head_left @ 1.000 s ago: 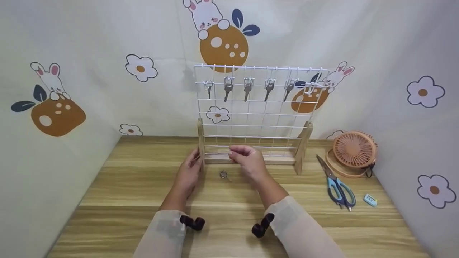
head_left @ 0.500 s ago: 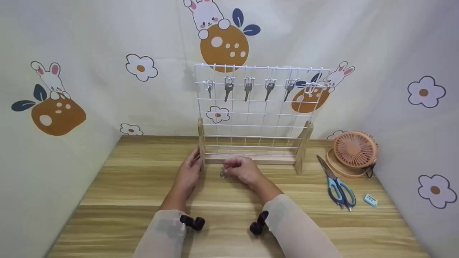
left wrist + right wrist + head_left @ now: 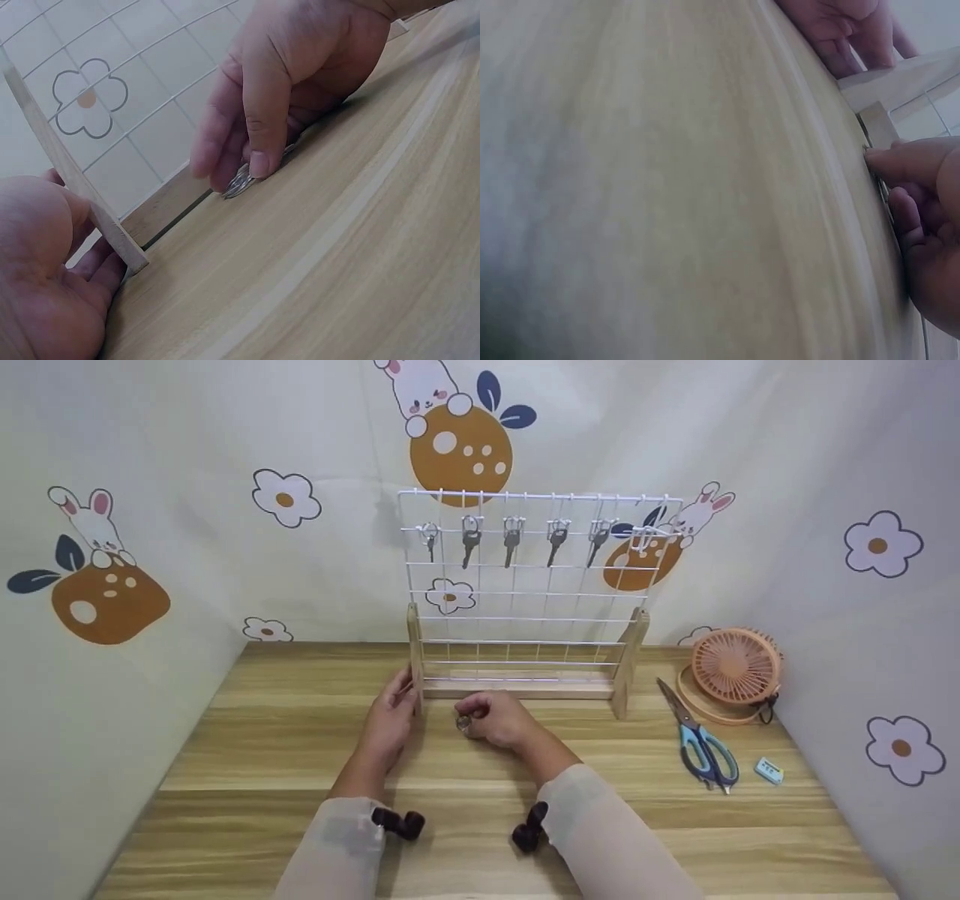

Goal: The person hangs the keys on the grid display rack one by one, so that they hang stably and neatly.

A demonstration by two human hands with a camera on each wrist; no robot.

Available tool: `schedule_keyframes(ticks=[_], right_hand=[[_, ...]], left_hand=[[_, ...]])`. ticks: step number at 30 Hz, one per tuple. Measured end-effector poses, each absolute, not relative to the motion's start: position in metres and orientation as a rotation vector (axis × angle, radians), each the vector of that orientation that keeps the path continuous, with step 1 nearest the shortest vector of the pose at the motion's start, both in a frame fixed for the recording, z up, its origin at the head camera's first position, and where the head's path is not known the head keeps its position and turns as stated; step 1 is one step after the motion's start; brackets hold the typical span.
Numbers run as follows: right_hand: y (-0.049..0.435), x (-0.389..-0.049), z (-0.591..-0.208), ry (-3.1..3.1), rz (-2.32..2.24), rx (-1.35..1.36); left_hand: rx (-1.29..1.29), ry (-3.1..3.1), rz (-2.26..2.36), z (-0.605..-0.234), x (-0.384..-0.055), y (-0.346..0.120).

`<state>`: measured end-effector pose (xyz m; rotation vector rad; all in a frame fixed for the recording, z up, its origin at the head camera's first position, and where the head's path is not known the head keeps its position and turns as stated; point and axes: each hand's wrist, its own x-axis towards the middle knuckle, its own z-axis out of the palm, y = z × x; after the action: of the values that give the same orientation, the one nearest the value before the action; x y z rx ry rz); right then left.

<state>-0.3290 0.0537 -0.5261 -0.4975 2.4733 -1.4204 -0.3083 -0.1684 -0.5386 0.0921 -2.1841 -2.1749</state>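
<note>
Beside the left wooden leg of a white wire grid rack, my left hand grips that leg low down, fingers passing behind it, as the left wrist view shows. My right hand is down at the tabletop in front of the rack. Its thumb and fingertips pinch a silver key ring lying on the wood; the key on it is mostly hidden under the hand. Several keys hang in a row from hooks on the upper grid, and a bare white hook is at the right end.
Right of the rack, blue-handled scissors lie on the wooden table. An orange fan stands behind them, and a small light-blue eraser-like block lies nearby. Patterned cloth walls enclose the back and sides.
My right hand has come down and slightly left from in front of the grid to the key ring on the table and now pinches it. The left hand stays at the leg.
</note>
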Motion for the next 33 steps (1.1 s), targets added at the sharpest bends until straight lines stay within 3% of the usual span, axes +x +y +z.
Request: schedule_keyframes(ticks=[33], right_hand=[[0.0547,-0.3286,-0.5240,2.587,-1.306,-0.589]], left_hand=[[0.138,-2.202,-2.216,-0.5375,-0.3075,-0.1693]])
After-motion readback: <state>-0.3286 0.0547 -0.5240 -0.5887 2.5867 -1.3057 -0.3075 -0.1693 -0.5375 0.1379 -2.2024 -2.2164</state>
